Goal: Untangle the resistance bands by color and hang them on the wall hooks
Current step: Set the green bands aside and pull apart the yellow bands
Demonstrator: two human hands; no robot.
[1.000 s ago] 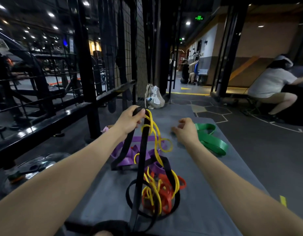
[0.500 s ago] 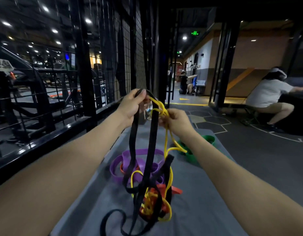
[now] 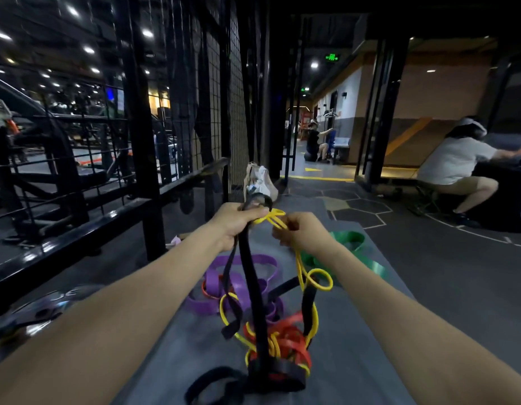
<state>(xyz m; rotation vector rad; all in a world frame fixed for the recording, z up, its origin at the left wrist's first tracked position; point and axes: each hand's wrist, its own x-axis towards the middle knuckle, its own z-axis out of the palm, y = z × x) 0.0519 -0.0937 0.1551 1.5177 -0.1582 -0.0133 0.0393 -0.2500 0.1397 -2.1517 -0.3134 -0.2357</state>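
The left hand (image 3: 238, 222) grips the top of the black band (image 3: 254, 287), its fingers curled round the loop and hiding where it bends. The right hand (image 3: 297, 233), at 3 o'clock of the left and almost touching it, pinches the yellow band (image 3: 303, 276); its fingertips are hidden behind the knuckles. Both bands run down to a tangle at 6 o'clock, where yellow, black and a red band (image 3: 288, 325) cross so thickly that no count of them can be made. A purple band (image 3: 244, 261) lies coiled at 11 o'clock of the tangle, partly behind the black one. One green band (image 3: 358, 252) lies apart at 2 o'clock, half covered by the right wrist. All rest on a grey mat (image 3: 355, 361). A black rack (image 3: 142, 171) stands at 10 o'clock; a seated person (image 3: 455, 162) at 2 o'clock.
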